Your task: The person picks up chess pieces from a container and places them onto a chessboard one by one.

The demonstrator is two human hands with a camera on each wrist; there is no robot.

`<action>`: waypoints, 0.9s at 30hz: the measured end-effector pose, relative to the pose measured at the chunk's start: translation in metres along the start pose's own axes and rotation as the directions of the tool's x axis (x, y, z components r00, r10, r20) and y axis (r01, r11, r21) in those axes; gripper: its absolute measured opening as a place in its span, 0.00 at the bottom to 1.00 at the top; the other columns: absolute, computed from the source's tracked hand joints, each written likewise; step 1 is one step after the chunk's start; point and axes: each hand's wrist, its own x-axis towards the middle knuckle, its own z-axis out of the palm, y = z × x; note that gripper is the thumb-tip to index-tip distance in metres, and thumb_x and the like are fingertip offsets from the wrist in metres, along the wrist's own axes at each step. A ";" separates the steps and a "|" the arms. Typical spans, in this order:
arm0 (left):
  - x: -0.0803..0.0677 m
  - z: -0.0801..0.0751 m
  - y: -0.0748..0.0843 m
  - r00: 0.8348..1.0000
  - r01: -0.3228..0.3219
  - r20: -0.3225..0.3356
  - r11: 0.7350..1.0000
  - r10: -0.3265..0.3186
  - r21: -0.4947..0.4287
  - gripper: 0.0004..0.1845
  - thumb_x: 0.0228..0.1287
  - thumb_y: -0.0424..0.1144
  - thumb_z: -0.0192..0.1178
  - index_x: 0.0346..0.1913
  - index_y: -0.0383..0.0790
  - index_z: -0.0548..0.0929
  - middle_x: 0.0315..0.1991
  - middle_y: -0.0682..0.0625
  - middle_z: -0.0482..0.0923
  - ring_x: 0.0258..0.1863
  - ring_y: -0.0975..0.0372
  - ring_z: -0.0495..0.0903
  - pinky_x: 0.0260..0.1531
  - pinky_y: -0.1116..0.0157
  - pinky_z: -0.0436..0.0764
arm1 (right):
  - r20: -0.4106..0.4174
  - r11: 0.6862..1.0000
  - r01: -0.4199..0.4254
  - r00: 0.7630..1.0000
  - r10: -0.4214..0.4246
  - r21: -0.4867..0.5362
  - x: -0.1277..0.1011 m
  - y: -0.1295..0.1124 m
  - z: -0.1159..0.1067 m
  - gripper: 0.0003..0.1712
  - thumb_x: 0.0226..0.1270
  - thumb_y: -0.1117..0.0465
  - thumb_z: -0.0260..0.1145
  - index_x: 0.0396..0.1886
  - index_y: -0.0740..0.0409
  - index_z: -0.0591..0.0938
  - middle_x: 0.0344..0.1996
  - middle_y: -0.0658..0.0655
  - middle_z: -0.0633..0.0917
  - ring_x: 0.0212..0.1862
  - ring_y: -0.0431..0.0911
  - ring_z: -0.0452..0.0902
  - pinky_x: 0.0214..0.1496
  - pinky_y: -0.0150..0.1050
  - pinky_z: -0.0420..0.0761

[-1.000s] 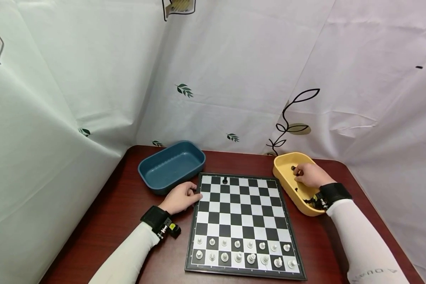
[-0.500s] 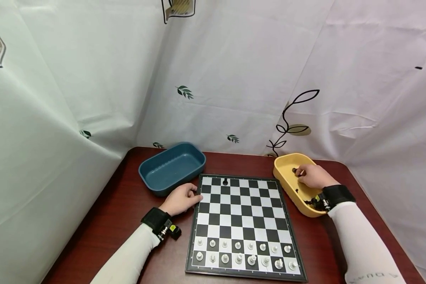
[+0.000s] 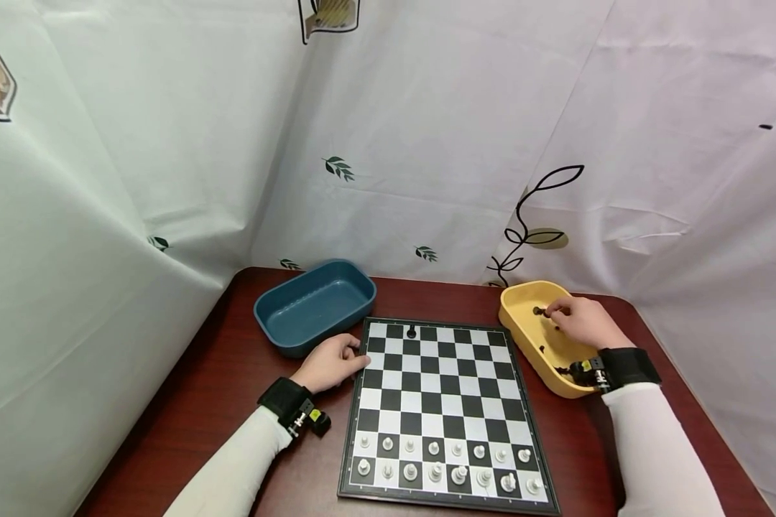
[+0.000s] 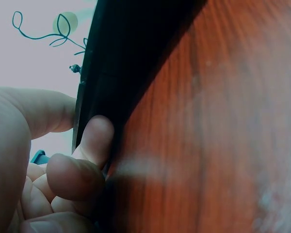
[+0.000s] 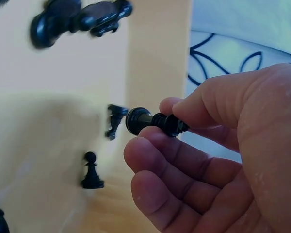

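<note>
Pale sheeting printed with sparse leaf sprigs hangs behind and to both sides; a looping black vine drawing (image 3: 535,208) sits on the right-hand panel.

Far left on the dark red wood-grain table (image 3: 220,373): a blue tray (image 3: 315,304), rounded rectangle, smooth plastic, matte inside.

Left hand (image 3: 331,361) lies on the table just below the tray, at the left edge of the chessboard (image 3: 441,402). In the left wrist view its fingers (image 4: 94,141) are curled against the board's thin black rim, thumb above, so it holds that edge. White sleeve, black wrist strap.

Chessboard: flat, glossy, black-and-white squares with a dark border. One black pawn (image 3: 411,331) stands alone on the far row. The two near rows are filled with white pieces (image 3: 445,463), small, turned shapes, upright.

Right of the board, touching or nearly touching its far corner: a yellow tray (image 3: 524,330), same rounded form, smooth plastic. Several loose black pieces (image 5: 92,171) lie or stand in it; one larger piece lies on its side near the wall.

Right hand (image 3: 582,321) is over the yellow tray. Thumb and forefinger pinch a black chess piece (image 5: 155,122), held sideways with its round base pointing away from the palm; the other fingers curl loosely beneath. The piece is lifted clear of the tray floor.
</note>
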 end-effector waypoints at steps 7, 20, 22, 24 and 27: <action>0.001 0.002 0.001 1.000 0.006 0.002 1.000 -0.006 0.000 0.25 0.76 0.46 0.73 0.63 0.31 0.82 0.25 0.53 0.80 0.16 0.63 0.76 0.25 0.63 0.77 | -0.059 0.999 0.008 0.998 -0.005 0.052 -0.009 -0.003 0.002 0.09 0.77 0.61 0.74 0.50 0.60 0.92 0.41 0.58 0.92 0.41 0.50 0.84 0.45 0.49 0.79; 0.001 -0.002 0.003 1.000 -0.001 0.010 1.000 0.001 -0.003 0.25 0.75 0.46 0.73 0.64 0.31 0.82 0.24 0.53 0.80 0.14 0.62 0.75 0.24 0.63 0.78 | -0.112 0.997 0.047 0.993 -0.039 0.066 -0.014 -0.023 0.002 0.10 0.79 0.64 0.74 0.54 0.65 0.91 0.44 0.61 0.92 0.41 0.51 0.85 0.41 0.47 0.81; 0.002 -0.002 0.002 1.000 -0.001 0.012 1.000 0.001 0.000 0.25 0.76 0.46 0.73 0.64 0.31 0.82 0.24 0.53 0.80 0.14 0.62 0.75 0.24 0.62 0.78 | -0.122 0.997 0.052 0.992 -0.044 0.062 -0.015 -0.026 0.001 0.11 0.80 0.63 0.74 0.54 0.65 0.90 0.44 0.62 0.92 0.40 0.51 0.84 0.40 0.47 0.81; 0.002 -0.002 0.001 1.000 -0.005 0.015 1.000 0.005 -0.001 0.26 0.76 0.46 0.73 0.64 0.31 0.82 0.24 0.53 0.80 0.14 0.62 0.76 0.25 0.62 0.79 | -0.133 0.996 0.062 0.990 -0.054 0.059 -0.016 -0.030 -0.001 0.12 0.81 0.63 0.73 0.55 0.66 0.90 0.44 0.62 0.92 0.39 0.51 0.85 0.39 0.47 0.81; 0.002 -0.001 -0.001 1.000 -0.010 0.014 1.000 0.010 -0.005 0.26 0.76 0.46 0.73 0.64 0.30 0.82 0.24 0.53 0.80 0.14 0.62 0.76 0.24 0.61 0.79 | -0.148 0.995 0.075 0.987 -0.065 0.065 -0.017 -0.035 -0.004 0.12 0.82 0.61 0.73 0.55 0.65 0.90 0.44 0.61 0.93 0.39 0.50 0.87 0.38 0.44 0.82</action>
